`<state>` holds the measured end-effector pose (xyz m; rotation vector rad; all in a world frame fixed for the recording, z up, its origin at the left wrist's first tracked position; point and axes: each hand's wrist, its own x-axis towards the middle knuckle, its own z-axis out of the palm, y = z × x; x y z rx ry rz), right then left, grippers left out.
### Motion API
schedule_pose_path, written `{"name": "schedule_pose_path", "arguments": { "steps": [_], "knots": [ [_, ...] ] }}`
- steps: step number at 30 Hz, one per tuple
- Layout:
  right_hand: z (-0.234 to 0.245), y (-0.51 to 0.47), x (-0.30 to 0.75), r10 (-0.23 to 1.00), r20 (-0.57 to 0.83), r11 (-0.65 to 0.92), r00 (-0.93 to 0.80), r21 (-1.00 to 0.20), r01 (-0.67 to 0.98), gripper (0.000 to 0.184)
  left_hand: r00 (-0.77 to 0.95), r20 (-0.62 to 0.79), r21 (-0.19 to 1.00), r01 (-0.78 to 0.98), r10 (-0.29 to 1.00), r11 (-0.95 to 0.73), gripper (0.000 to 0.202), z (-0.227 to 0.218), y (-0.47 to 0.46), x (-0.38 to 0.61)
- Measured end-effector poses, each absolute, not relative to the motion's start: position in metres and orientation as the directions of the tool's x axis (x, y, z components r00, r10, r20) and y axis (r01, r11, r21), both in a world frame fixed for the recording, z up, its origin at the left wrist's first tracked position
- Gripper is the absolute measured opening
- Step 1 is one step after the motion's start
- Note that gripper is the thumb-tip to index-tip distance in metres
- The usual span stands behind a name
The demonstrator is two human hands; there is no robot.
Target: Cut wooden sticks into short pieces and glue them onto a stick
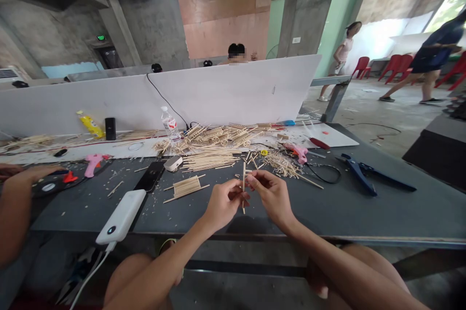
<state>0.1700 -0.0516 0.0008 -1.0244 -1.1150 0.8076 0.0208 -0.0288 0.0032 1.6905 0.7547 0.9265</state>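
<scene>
My left hand (223,204) and my right hand (272,197) meet above the dark table (338,208), pinching a thin upright wooden stick (243,188) between them. A short crosspiece (248,171) sits near its top, by my right fingertips. Just left of my hands lies a small glued stick frame (186,187). Beyond it is a loose bundle of wooden sticks (209,159). A co-worker's hand (32,173) rests at the far left, apart from mine.
A white power bank (122,216) with a cable and a black phone (150,176) lie left of my hands. Pink glue guns (93,164) and blue-handled pliers (364,171) lie on the table. Stick structures (218,136) pile before a white partition (163,99).
</scene>
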Motion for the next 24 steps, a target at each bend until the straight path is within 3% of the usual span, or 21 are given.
{"name": "schedule_pose_path", "arguments": {
  "steps": [16,24],
  "knots": [
    [-0.0013,-0.0517,0.1681,0.918,0.309,0.324,0.248,-0.946,-0.019,0.028,0.525,0.214,0.963,0.029,0.824,-0.268,0.025,0.0019,-0.0299,0.0198],
    [-0.0036,-0.0513,0.1651,0.930,0.274,0.318,0.245,-0.933,-0.166,0.032,0.503,0.214,0.966,0.021,0.838,-0.259,0.026,0.0008,-0.0294,0.0212]
  ]
}}
